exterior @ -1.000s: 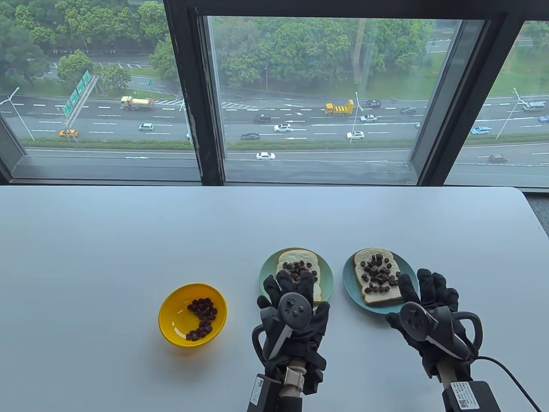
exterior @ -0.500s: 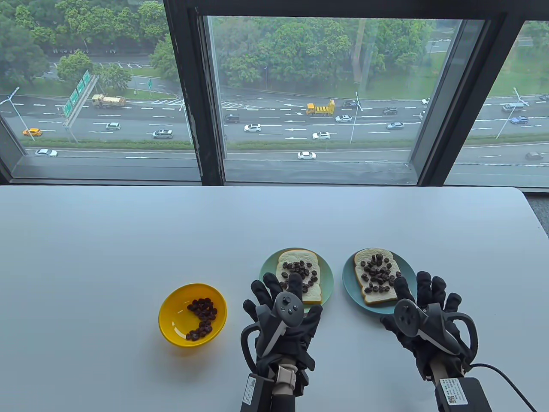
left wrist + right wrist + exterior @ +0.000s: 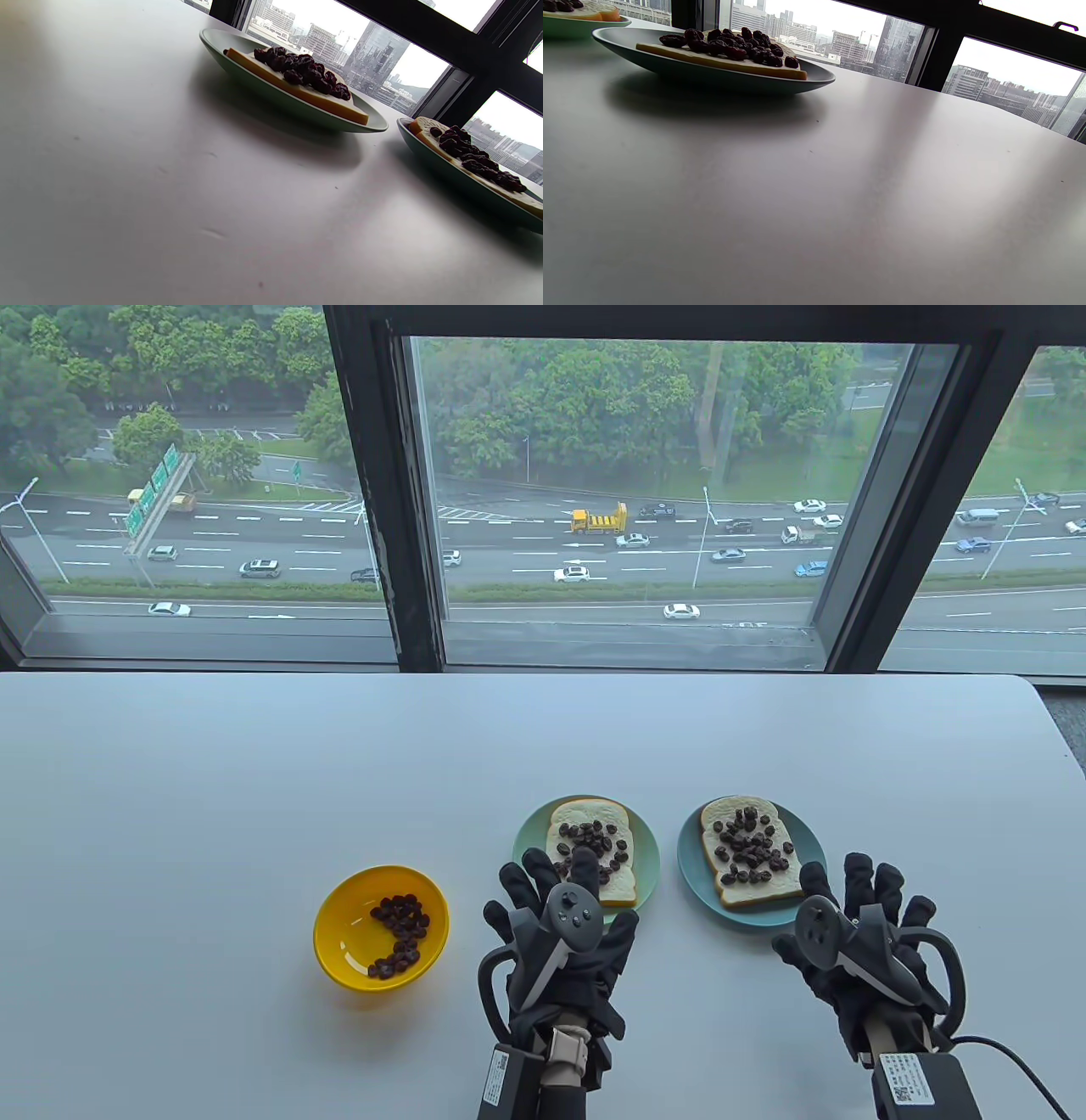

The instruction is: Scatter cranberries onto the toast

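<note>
Right hand [image 3: 857, 950] slid right; two toasts [image 3: 591, 848], one bowl [image 3: 381, 926].

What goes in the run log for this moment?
left hand open, empty | right hand open, empty | both toasts topped with cranberries | bowl part full

White table [image 3: 254, 763] beneath dark-framed window [image 3: 594, 475]

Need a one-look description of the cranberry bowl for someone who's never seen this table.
On the white table below the window, three dishes sit in a row near the front. The bowl is leftmost: bright yellow, with loose dark cranberries inside, while the other two are teal plates carrying toast.
</note>
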### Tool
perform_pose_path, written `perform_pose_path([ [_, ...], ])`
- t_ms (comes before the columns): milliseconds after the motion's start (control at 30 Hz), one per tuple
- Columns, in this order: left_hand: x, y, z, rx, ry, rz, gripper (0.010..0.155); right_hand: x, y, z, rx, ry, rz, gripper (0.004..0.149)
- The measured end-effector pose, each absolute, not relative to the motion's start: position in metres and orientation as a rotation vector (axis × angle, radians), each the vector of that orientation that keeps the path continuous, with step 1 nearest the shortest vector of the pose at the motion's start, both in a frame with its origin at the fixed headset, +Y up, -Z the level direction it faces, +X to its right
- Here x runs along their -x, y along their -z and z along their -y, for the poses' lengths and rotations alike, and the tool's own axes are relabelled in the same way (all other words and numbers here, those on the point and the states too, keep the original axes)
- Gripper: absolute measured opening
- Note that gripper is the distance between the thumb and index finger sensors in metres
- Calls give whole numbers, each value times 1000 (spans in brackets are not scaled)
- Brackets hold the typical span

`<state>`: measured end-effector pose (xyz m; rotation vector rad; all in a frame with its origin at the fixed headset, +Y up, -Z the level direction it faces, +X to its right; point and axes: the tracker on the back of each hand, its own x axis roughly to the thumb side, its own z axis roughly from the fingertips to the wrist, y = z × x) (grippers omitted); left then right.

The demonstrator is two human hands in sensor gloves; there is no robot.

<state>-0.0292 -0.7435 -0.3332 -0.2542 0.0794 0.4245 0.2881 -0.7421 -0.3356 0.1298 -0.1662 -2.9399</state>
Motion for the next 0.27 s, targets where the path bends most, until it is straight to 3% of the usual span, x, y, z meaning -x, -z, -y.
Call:
perform_pose_path([
  [267, 29, 333, 744, 255, -425, -80, 82, -284, 335, 744, -110, 2885, 192, 85],
])
